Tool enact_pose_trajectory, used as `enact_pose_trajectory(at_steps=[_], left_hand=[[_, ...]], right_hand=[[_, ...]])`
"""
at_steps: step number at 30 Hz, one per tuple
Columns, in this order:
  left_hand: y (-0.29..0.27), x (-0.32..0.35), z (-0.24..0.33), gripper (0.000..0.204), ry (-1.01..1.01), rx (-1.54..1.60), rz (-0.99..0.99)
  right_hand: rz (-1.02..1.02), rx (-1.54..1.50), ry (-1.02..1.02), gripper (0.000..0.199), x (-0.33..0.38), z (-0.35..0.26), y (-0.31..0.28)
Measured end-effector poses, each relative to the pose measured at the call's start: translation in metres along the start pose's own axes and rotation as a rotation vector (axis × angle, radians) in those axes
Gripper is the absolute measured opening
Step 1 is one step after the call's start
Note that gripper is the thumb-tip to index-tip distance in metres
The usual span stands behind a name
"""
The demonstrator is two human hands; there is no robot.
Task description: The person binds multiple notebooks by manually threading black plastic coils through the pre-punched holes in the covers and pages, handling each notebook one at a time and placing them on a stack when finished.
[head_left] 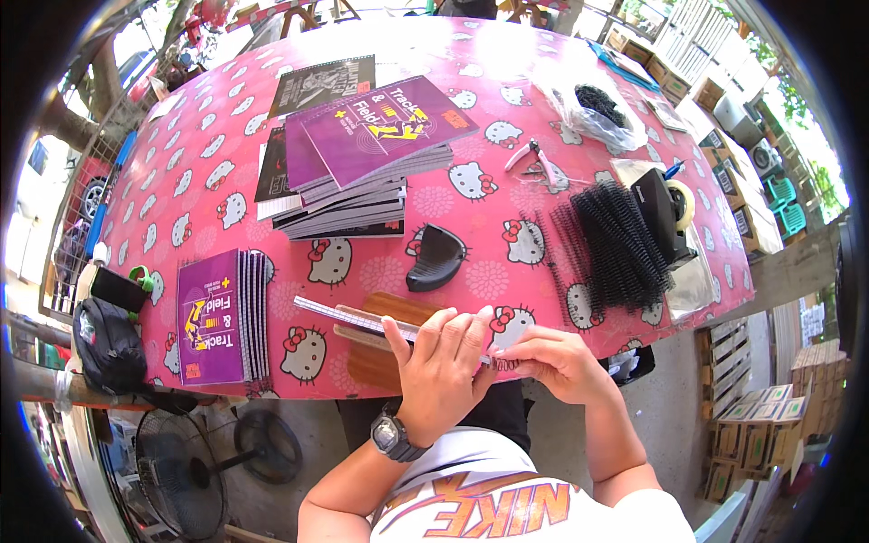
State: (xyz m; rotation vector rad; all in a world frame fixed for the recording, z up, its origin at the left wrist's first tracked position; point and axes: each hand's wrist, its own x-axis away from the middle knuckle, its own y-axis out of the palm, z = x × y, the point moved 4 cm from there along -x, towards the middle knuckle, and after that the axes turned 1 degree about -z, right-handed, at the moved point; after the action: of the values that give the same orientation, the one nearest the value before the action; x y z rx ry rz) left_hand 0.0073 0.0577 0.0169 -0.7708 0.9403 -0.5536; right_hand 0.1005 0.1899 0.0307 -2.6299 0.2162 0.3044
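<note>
My left hand is closed over a thin book of pages held on its edge at the table's near side. A wooden board lies under it. At the book's right end, the fingers of my right hand pinch a small dark spiral coil; my fingertips partly hide it. Beyond my hands sits a black wedge-shaped piece. To the right lies a heap of black plastic binding coils. Pliers with pink handles rest farther back.
A stack of purple-covered notebooks stands at the back centre, and bound notebooks lie at left. Right are a tape dispenser and a plastic bag with black coils. A black pouch sits at the pink table's left edge.
</note>
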Motion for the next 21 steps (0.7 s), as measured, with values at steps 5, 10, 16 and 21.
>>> enact_pose_trajectory(at_steps=[5,10,16,21], left_hand=[[-0.014,-0.006,0.0,0.047,0.0,0.181,-0.064],[-0.025,0.0,-0.01,0.032,0.102,0.169,-0.149],[-0.014,0.001,-0.021,0.023,0.112,0.264,-0.112],[-0.017,0.0,-0.016,0.021,0.15,0.261,-0.064]], right_hand=[[0.071,0.136,0.149,0.042,-0.005,-0.019,-0.001],[-0.213,-0.198,0.403,0.04,-0.012,-0.007,0.0],[-0.241,0.328,0.17,0.064,-0.097,0.079,-0.003],[-0.32,0.682,0.118,0.08,-0.13,0.11,0.044]])
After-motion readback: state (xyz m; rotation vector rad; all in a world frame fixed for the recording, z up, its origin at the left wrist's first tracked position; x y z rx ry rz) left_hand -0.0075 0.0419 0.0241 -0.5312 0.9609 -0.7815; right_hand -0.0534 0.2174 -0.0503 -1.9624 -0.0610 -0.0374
